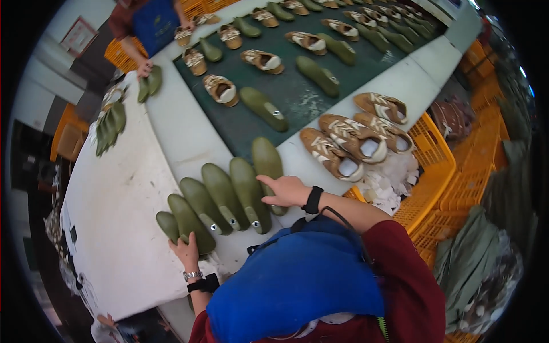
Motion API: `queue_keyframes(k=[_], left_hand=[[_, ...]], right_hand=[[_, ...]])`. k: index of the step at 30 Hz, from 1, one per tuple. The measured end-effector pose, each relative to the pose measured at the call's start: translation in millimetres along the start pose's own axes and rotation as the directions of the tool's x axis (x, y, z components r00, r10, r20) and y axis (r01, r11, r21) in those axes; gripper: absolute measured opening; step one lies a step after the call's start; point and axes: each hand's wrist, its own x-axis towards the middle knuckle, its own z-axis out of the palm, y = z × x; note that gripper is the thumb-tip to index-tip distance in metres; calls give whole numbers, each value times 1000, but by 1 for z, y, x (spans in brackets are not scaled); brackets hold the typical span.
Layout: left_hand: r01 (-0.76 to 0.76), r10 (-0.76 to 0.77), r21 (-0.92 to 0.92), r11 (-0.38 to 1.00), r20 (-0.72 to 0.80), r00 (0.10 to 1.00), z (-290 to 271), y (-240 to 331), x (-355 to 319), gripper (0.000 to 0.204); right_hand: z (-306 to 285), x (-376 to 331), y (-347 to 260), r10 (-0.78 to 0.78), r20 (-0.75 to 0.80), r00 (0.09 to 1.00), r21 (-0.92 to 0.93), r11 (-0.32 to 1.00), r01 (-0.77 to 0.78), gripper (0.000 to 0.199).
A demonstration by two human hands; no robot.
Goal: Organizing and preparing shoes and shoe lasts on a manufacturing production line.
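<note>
Several green shoe lasts [216,188] lie side by side in a slanting row on the white table edge before me. My left hand [186,252] grips the near end of a last [187,220] at the row's left end, its fingers and thumb against the sides. A shorter-looking last [167,224] lies just beyond it, partly covered. At the right end, my right hand [284,191] holds the rightmost last [266,155], index finger across it and thumb lower down. Its other fingers are mostly hidden.
A green conveyor belt [229,128] carries brown-and-white sneakers [261,61] and lasts. More sneakers [343,143] stand at right beside an orange crate [437,166] holding white paper wads [392,177]. Across the table, another person's hand [145,68] touches lasts [150,83]. White cloth [123,228] covers the left table.
</note>
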Motion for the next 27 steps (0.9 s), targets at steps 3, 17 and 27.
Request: queue_keyframes(k=[3, 17, 27], left_hand=[[-126, 160, 254, 959, -120, 980, -6, 23, -12, 55], [-823, 909, -391, 411, 250, 335, -7, 253, -65, 42], [-329, 644, -817, 473, 66, 762, -34, 265, -42, 65]], right_hand=[[-21, -26, 19, 2, -2, 1000, 49, 999, -2, 54], [-39, -136, 108, -40, -399, 916, -126, 992, -12, 12], [-76, -139, 88, 52, 4, 999, 994, -113, 2, 26]])
